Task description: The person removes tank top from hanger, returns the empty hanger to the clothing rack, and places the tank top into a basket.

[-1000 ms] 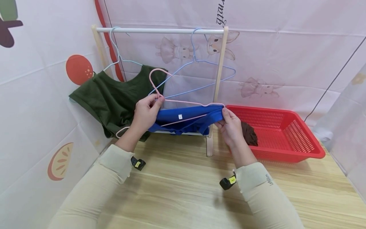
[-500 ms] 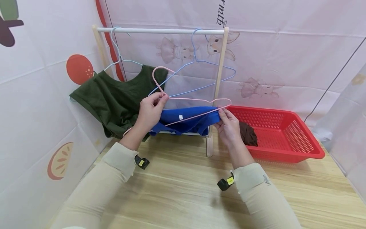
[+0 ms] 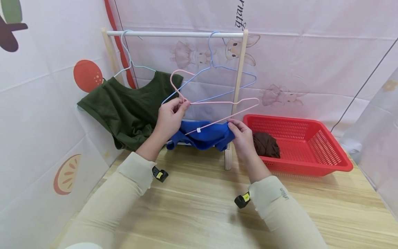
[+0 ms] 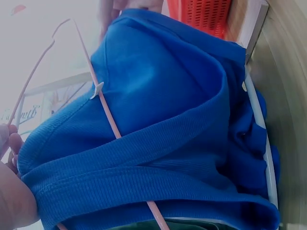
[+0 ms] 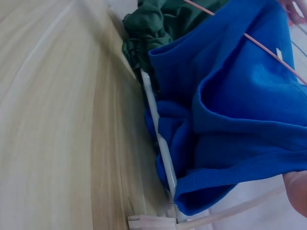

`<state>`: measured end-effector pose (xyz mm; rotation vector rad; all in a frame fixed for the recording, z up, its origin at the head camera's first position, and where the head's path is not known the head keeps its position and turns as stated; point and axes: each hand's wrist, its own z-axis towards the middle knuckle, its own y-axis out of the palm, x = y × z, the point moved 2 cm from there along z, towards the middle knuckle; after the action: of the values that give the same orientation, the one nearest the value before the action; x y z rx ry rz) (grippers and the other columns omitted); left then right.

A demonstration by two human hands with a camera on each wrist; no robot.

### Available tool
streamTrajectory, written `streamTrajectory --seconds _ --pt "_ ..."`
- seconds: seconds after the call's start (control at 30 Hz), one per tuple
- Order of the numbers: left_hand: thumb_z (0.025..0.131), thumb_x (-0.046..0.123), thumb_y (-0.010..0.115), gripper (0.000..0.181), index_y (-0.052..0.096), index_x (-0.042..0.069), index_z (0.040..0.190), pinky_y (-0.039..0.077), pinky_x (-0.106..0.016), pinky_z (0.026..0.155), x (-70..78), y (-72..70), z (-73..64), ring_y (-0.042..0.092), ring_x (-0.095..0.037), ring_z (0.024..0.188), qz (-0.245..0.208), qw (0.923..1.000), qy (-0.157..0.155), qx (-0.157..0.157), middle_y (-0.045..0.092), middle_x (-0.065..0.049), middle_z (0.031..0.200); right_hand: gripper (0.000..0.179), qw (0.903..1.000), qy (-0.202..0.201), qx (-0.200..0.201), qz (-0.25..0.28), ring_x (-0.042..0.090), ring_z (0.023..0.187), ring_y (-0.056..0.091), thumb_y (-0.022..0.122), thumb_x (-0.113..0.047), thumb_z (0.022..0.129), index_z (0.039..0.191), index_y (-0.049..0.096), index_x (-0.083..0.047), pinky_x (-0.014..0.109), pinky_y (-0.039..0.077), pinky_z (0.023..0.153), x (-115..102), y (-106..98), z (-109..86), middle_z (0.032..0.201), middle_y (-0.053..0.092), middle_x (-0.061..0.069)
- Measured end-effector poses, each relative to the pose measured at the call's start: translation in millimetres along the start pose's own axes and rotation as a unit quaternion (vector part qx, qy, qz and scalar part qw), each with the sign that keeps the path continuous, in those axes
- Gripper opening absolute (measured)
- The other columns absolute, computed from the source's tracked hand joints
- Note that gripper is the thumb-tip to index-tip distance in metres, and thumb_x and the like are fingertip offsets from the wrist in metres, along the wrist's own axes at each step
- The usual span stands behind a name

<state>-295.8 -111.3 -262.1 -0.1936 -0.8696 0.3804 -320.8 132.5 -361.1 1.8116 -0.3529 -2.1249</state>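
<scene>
Your left hand: pinches a pink hanger below its hook. Your right hand: pinches the right edge of a blue garment. Right: red basket.

pale beige sleeves, cuffs; black wrist devices, yellow labels; dark lettering on right cuff
</scene>
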Motion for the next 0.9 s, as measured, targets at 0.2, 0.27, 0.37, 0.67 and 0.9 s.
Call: streamTrajectory --seconds 0.2,0.27,0.37,0.67,0.9 --pt "0.098 0.022 0.062 0.021 0.072 0.004 0.102 0.035 -0.021 0.052 2.3 4.6 0.5 0.045 -0.02 0.065 -0.024 0.9996 -0.015 -0.01 0.052 -0.007 0.072 0.028 0.9947 -0.023 -0.01 -0.1 0.01 0.097 0.06 0.057 -0.015 0.1 0.125 0.06 -0.002 0.019 0.051 0.085 4.0 10.4 1.1 0.114 0.061 0.004" --pt "0.098 0.023 0.062 0.021 0.072 0.004 0.102 0.036 -0.021 0.052 3.4 6.6 0.8 0.046 -0.019 0.065 -0.027 0.9995 -0.013 -0.012 0.053 -0.007 0.072 0.028 0.9914 -0.026 -0.017 -0.128 0.012 0.104 0.058 0.056 -0.014 0.101 0.126 0.06 -0.002 0.021 0.049 0.091 5.4 14.6 0.3 0.12 0.061 0.006" --pt "0.098 0.026 0.061 0.023 0.071 0.004 0.1 0.037 -0.022 0.053 5.6 9.9 1.6 0.047 -0.019 0.066 -0.03 0.9994 -0.009 -0.016 0.054 -0.007 0.072 0.029 0.9856 -0.037 -0.037 -0.161 0.016 0.116 0.054 0.054 -0.009 0.1 0.127 0.06 -0.001 0.028 0.044 0.101 7.7 21.7 -0.7 0.131 0.059 0.013" --pt "0.1 0.026 0.059 0.026 0.071 0.003 0.098 0.039 -0.024 0.055 9.5 19.7 8.6 0.049 -0.02 0.065 -0.028 0.9993 0.019 -0.017 0.055 -0.008 0.071 0.034 0.946 -0.095 -0.11 -0.29 0.026 0.119 0.056 0.062 -0.011 0.093 0.126 0.065 -0.008 0.041 0.042 0.103 17.7 39.1 -0.4 0.122 0.065 0.015" --pt "0.099 0.021 0.059 0.023 0.07 0.0 0.097 0.04 -0.023 0.056 3.5 27.6 10.7 0.05 -0.018 0.065 -0.051 0.998 0.034 -0.016 0.056 -0.01 0.071 0.059 0.896 -0.064 -0.134 -0.419 0.024 0.123 0.051 0.071 -0.046 0.087 0.136 0.057 -0.016 0.047 0.043 0.105 27.9 45.4 -4.0 0.133 0.055 0.006"
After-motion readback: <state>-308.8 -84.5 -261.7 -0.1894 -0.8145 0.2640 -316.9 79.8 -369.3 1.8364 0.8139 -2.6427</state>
